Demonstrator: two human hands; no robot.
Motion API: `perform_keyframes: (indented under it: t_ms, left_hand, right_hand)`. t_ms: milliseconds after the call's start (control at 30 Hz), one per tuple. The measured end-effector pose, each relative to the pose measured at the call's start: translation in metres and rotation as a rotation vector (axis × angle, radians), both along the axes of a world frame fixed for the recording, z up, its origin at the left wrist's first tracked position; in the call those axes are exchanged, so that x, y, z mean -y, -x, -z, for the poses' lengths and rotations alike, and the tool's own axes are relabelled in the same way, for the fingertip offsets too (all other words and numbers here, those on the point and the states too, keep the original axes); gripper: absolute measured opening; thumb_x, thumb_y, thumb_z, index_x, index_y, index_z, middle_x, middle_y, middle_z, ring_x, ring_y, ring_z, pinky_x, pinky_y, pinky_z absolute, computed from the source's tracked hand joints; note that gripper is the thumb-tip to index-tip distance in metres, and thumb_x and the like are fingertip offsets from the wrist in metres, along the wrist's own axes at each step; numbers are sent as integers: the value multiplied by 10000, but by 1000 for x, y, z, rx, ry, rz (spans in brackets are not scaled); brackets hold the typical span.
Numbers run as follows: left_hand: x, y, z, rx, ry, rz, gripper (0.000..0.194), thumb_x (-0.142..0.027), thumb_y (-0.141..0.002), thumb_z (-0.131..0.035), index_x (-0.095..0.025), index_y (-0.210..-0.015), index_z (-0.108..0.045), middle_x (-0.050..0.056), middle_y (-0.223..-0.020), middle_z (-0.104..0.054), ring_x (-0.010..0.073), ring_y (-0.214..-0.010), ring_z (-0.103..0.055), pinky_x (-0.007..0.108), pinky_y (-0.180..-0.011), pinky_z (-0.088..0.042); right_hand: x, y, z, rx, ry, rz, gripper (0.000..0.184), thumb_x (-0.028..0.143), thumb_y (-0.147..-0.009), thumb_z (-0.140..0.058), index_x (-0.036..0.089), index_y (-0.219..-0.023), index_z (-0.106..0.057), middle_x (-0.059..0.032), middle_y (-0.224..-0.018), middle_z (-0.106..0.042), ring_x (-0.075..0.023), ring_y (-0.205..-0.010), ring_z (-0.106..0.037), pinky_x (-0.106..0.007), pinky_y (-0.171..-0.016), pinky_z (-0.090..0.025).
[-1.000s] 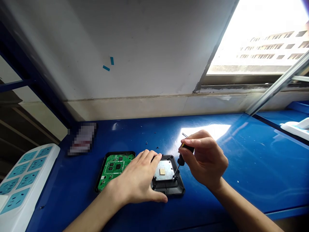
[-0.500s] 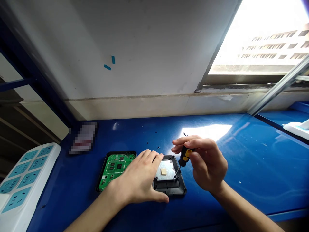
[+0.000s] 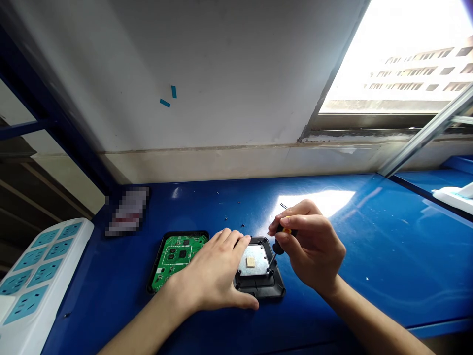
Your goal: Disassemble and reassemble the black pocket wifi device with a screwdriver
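White power strip (image 3: 46, 291) far left; green circuit board (image 3: 173, 264) in black shell (image 3: 157, 259), partly hidden by left hand (image 3: 214, 276), which spans wide, holding black cover (image 3: 264, 291) by its left side; metal plate (image 3: 259, 256) in cover, between both hands on blue tabletop (image 3: 391, 236); screwdriver (image 3: 278, 246) pinched in right hand (image 3: 314, 251), tip at plate's lower right corner

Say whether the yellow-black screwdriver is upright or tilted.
Tilted: the screwdriver slants down leftward from the right hand toward the square silvery metal plate.
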State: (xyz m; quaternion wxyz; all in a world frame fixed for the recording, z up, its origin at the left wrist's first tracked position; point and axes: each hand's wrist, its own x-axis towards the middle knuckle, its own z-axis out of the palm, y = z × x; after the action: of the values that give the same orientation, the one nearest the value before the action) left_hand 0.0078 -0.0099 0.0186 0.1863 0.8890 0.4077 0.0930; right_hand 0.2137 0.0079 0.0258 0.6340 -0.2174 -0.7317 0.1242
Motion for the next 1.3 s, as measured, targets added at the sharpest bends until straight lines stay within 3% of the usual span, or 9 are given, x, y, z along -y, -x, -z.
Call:
perform_keyframes:
  t_ms: [267,467,633,833,1000,1300]
  left_hand:
    - [-1,1,1,-6,5,3,1045,-673,-631,-887,-161,-1454,-495,118,-1292,-604,359,-1190,-542,515,-1075,-472]
    - [0,1,1,-8,-10,11,1012,-656,-625,-901,-147,-1413,-523,112,-1251,-611,343,-1127,-554,508,-1043,-490]
    - [0,-1,-1,-10,-5,12,1016,-636,-627,-909,-125,-1413,-516,116,-1254,-605,345,-1128,-553,512,-1045,-487]
    - [0,0,1,2,5,10,1015,-651,-637,-894,-161,-1435,-501,108,-1270,-605,351,-1156,-555,521,-1058,-481]
    - [0,0,2,-4,3,4,1012,-676,-644,-874,-207,-1453,-486,114,-1334,-596,371,-1220,-546,523,-1075,-471]
    - [0,1,1,-6,13,5,1027,-660,-643,-883,-177,-1459,-488,112,-1309,-599,360,-1191,-543,521,-1060,-479]
  right_hand:
    - [2,-1,-1,-5,10,94,331,12,-856,-688,234,-1101,-682,-39,-907,-681,-163,-703,-669,-331,-542,-599]
    - [9,2,-4,-2,78,37,349,18,-949,-534,225,-1196,-666,-52,-1001,-757,-157,-740,-725,-335,-610,-644]
    - [12,3,-4,-44,66,21,283,65,-1001,-452,215,-1122,-659,-59,-1026,-784,-158,-742,-746,-322,-594,-646]
    - [7,0,0,-10,13,-50,185,194,-1009,-533,226,-1155,-642,-86,-1037,-715,-193,-775,-721,-373,-608,-638]
    - [4,-4,2,21,-20,31,185,310,-969,-656,256,-1145,-673,-65,-1017,-593,-199,-789,-673,-381,-605,-605]
    - [3,-3,-1,21,-15,82,240,129,-888,-721,269,-1081,-694,-19,-889,-532,-179,-718,-617,-373,-571,-557]
